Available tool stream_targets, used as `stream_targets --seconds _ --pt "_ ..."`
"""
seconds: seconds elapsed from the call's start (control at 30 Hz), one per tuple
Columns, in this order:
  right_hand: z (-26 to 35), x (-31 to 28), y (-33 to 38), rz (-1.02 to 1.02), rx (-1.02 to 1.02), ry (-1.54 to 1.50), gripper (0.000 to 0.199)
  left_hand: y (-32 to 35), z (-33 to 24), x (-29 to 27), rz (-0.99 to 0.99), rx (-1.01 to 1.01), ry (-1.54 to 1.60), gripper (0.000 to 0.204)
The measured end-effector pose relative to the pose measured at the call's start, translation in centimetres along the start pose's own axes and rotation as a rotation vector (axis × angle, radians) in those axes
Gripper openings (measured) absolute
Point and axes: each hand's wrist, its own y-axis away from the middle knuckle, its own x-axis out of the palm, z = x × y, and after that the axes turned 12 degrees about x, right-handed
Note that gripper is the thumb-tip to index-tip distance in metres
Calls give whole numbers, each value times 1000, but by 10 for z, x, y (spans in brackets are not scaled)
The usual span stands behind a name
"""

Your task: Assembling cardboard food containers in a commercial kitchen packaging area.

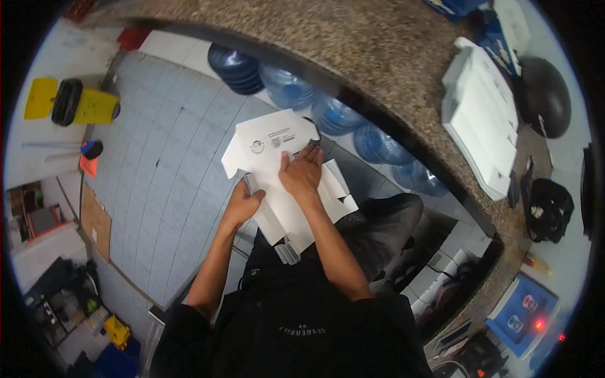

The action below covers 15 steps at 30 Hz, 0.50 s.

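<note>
A partly folded white cardboard box [283, 211] lies over my lap, with small dark print on its far panel and flaps standing along its sides. My left hand [242, 203] grips the box's left side flap, thumb toward the inside and some fingers hidden behind the card. Across the middle of the card reaches my right hand [301, 173]. Its fingers lie stretched on the panel near the right edge, thumb apart. At the near end, a narrow folded flap [287, 253] sticks out.
A speckled stone counter [372, 57] curves along the far and right side. On it rests a stack of flat white cardboard boxes [482, 116], beside a black helmet-like dome [547, 97]. Several large blue water bottles [337, 113] stand under the counter. A yellow bin [94, 107] is at far left.
</note>
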Motion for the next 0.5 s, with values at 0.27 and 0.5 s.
stream_targets --seconds 0.27,0.5 --pt "-86 -71 -63 411 -99 -183 73 3 11 -8 -53 -144 39 57" --pt "-172 -59 -1 701 64 -788 64 -13 10 -7 -7 -72 5 55"
